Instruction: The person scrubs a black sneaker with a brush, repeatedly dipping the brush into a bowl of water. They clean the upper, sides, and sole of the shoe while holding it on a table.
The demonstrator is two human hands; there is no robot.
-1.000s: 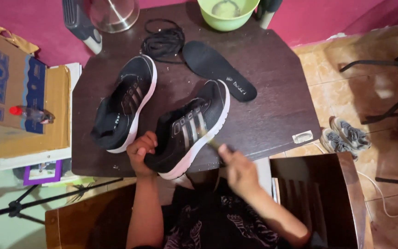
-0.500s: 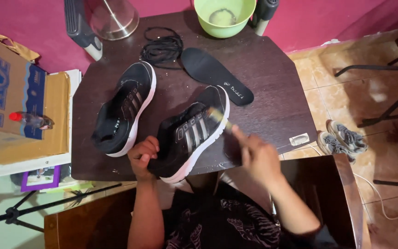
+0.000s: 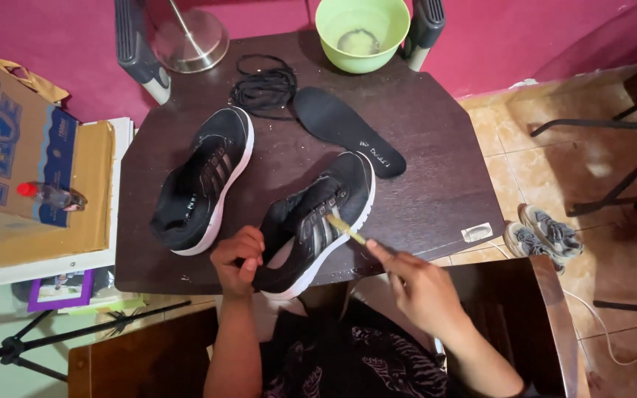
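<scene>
Left hand [image 3: 239, 256] is closed around the heel end of a black sneaker [image 3: 317, 219] with a white sole, holding it at the near edge of the desk [image 3: 436, 191]. Right hand [image 3: 416, 284] is pinched shut on the handle of a small brush [image 3: 344, 228], whose bristle end rests against the striped side panel of that sneaker. The held sneaker lies tilted on its side, toe pointing away from the person and heel overhanging the desk's near edge. Just to its left, a second black sneaker [image 3: 202, 180] of the same type stands flat on the dark desk, apart from the first and unlaced. Farther back, a black insole [image 3: 346, 131] lies diagonally on the desk, its near end just beside the toe of the held sneaker. A coil of black laces [image 3: 263, 82] sits next to the far end of the insole. At the far edge of the desk stands a light green bowl [image 3: 363, 31] with liquid in it, and to its left the round metal base of a lamp [image 3: 188, 38]. A cardboard box [image 3: 31, 173] carrying a small red-capped bottle [image 3: 49, 196] sits off the desk's left side. On the tiled floor to the right lies a pair of grey sneakers [image 3: 541, 234].
</scene>
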